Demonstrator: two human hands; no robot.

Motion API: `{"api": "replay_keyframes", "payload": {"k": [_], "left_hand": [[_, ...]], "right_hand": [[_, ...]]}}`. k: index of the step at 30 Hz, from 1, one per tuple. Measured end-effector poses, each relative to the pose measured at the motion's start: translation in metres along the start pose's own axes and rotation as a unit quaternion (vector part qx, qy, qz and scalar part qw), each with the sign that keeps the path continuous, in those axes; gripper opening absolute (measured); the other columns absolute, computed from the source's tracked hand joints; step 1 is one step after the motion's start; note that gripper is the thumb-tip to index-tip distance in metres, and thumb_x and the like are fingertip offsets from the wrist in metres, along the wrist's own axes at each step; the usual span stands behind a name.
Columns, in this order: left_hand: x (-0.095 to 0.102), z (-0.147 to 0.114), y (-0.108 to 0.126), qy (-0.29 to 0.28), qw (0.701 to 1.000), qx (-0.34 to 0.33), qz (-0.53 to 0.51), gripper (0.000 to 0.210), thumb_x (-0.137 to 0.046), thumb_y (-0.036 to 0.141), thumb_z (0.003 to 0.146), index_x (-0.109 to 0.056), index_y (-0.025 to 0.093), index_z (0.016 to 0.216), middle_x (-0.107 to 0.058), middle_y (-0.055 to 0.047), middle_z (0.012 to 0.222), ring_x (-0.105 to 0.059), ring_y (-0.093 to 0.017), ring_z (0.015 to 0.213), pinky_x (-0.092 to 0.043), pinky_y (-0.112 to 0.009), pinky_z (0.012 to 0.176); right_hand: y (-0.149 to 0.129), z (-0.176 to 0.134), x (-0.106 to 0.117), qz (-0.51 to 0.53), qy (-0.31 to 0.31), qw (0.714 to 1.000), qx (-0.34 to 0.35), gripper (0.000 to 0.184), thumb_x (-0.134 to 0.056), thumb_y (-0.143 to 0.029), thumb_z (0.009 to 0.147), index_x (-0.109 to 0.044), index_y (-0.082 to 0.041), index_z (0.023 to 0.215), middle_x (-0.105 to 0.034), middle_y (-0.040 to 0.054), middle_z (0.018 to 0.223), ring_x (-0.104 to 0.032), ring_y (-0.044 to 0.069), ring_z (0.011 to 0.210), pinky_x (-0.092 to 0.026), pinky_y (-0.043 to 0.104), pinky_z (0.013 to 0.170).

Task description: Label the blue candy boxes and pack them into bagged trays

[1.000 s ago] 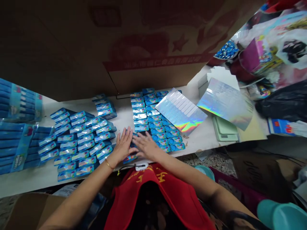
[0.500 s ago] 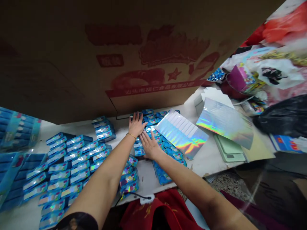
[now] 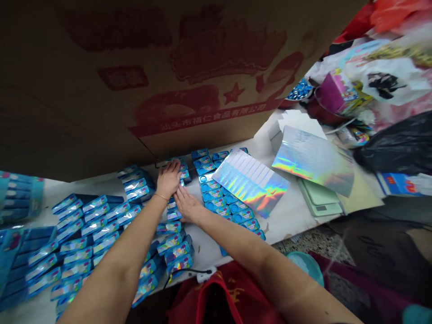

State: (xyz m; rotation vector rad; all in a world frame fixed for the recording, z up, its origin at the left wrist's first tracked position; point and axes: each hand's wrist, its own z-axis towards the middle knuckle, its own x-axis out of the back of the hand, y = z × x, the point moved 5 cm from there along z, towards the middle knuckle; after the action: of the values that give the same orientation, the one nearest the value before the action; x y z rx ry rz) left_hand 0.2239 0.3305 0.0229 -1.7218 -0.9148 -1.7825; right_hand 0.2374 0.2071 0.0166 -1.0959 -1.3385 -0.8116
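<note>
My left hand (image 3: pixel 169 178) lies with its fingers stretched out over the far part of a short column of small blue packs (image 3: pixel 174 215). Close beside it, my right hand (image 3: pixel 187 206) rests along the right side of the same column, its fingers extended and its tips near the left hand. Neither hand is closed round a pack, and the palms hide part of the column. To the right stands a block of similar blue packs with round windows (image 3: pixel 212 195). A shiny holographic sticker sheet (image 3: pixel 251 180) lies partly over that block.
A big brown cardboard carton (image 3: pixel 202 117) walls off the back of the white table (image 3: pixel 283 225). Rows of blue packs (image 3: pixel 97 220) fill the left. At right are another holographic sheet (image 3: pixel 313 157), a pale green scale (image 3: pixel 320 200) and a black plastic bag (image 3: pixel 398 157).
Both hands have slid left with the column of packs, opening a gap of bare table beside the right-hand block. The camera view has shifted slightly.
</note>
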Motion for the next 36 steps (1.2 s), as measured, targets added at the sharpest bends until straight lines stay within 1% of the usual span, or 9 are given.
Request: {"api": "replay_keyframes", "payload": {"k": [6, 9, 12, 15, 19, 24, 29, 32, 36], "left_hand": [[0.014, -0.013, -0.031, -0.02, 0.999, 0.013, 0.049, 0.052, -0.025, 0.029, 0.088, -0.026, 0.022, 0.14, -0.033, -0.006, 0.144, -0.035, -0.028, 0.126, -0.017, -0.058, 0.104], [0.017, -0.013, -0.021, -0.038, 0.997, 0.031, 0.053, 0.051, -0.026, 0.031, 0.087, -0.03, 0.026, 0.138, -0.034, -0.006, 0.143, -0.032, -0.03, 0.127, -0.02, -0.063, 0.1], [0.02, -0.006, -0.003, -0.026, 0.998, 0.043, 0.041, 0.051, -0.027, 0.032, 0.087, -0.029, 0.029, 0.138, -0.037, -0.006, 0.141, -0.031, -0.03, 0.128, -0.024, -0.064, 0.096], [0.021, 0.006, 0.015, -0.003, 0.999, 0.024, 0.038, 0.05, -0.029, 0.033, 0.086, -0.033, 0.029, 0.136, -0.032, -0.006, 0.144, -0.028, -0.031, 0.129, -0.022, -0.064, 0.098], [0.015, 0.017, 0.024, -0.015, 0.999, -0.006, 0.04, 0.051, -0.034, 0.03, 0.084, -0.034, 0.028, 0.135, -0.027, -0.006, 0.146, -0.022, -0.032, 0.132, -0.015, -0.067, 0.098], [0.016, 0.009, 0.003, -0.007, 0.997, 0.015, 0.069, 0.053, -0.033, 0.017, 0.081, -0.042, 0.032, 0.131, -0.035, -0.006, 0.143, -0.036, -0.032, 0.123, -0.015, -0.065, 0.099], [0.026, 0.004, -0.008, 0.004, 0.994, 0.079, 0.078, 0.053, -0.036, 0.02, 0.079, -0.041, 0.025, 0.132, -0.039, -0.013, 0.138, -0.034, -0.035, 0.124, -0.018, -0.066, 0.098], [0.03, 0.007, 0.027, 0.035, 0.999, 0.029, 0.005, 0.056, -0.039, 0.031, 0.081, -0.034, 0.017, 0.135, -0.035, -0.015, 0.141, -0.027, -0.032, 0.13, -0.024, -0.056, 0.102], [0.028, 0.012, 0.088, 0.056, 0.992, -0.043, -0.103, 0.054, -0.036, 0.044, 0.085, -0.04, 0.018, 0.131, -0.041, -0.012, 0.138, -0.033, -0.027, 0.128, -0.024, -0.048, 0.105]], "right_hand": [[-0.027, 0.033, 0.003, 0.031, 0.023, 0.999, 0.013, 0.097, -0.066, -0.051, 0.063, -0.026, 0.003, 0.135, -0.023, 0.0249, 0.143, -0.015, 0.034, 0.134, -0.009, 0.045, 0.113], [-0.029, 0.032, 0.009, 0.055, 0.022, 0.998, 0.032, 0.093, -0.069, -0.046, 0.061, -0.031, -0.001, 0.133, -0.031, 0.0225, 0.14, -0.021, 0.031, 0.132, -0.01, 0.045, 0.112], [-0.017, 0.008, 0.023, 0.079, 0.017, 0.995, 0.064, 0.085, -0.068, -0.045, 0.064, -0.035, -0.007, 0.132, -0.035, 0.0189, 0.138, -0.025, 0.029, 0.131, -0.013, 0.047, 0.111], [0.023, -0.034, 0.047, 0.088, 0.07, 0.992, 0.058, 0.065, -0.057, -0.039, 0.077, -0.036, -0.014, 0.133, -0.034, 0.0119, 0.141, -0.023, 0.027, 0.133, -0.013, 0.05, 0.109], [0.125, -0.086, 0.08, 0.082, 0.148, 0.977, -0.13, 0.049, -0.045, -0.023, 0.085, -0.039, -0.013, 0.133, -0.043, 0.011, 0.136, -0.026, 0.026, 0.131, -0.019, 0.05, 0.107], [0.234, -0.094, 0.091, 0.06, 0.127, 0.963, -0.228, 0.058, -0.058, -0.017, 0.076, -0.042, -0.015, 0.131, -0.039, 0.0106, 0.138, -0.03, 0.029, 0.128, -0.029, 0.046, 0.102], [0.276, -0.07, 0.085, 0.097, 0.068, 0.96, -0.255, 0.078, -0.071, -0.023, 0.064, -0.037, -0.017, 0.134, -0.038, 0.0128, 0.138, -0.038, 0.028, 0.123, -0.04, 0.039, 0.094], [0.292, -0.092, 0.086, 0.149, 0.069, 0.914, -0.372, 0.079, -0.07, -0.036, 0.065, -0.036, -0.013, 0.133, -0.05, 0.017, 0.126, -0.053, 0.026, 0.107, -0.044, 0.036, 0.086], [0.301, -0.167, 0.083, 0.165, 0.066, 0.877, -0.447, 0.072, -0.069, -0.045, 0.064, -0.045, -0.016, 0.126, -0.06, 0.0126, 0.113, -0.058, 0.025, 0.099, -0.044, 0.035, 0.082]]}}
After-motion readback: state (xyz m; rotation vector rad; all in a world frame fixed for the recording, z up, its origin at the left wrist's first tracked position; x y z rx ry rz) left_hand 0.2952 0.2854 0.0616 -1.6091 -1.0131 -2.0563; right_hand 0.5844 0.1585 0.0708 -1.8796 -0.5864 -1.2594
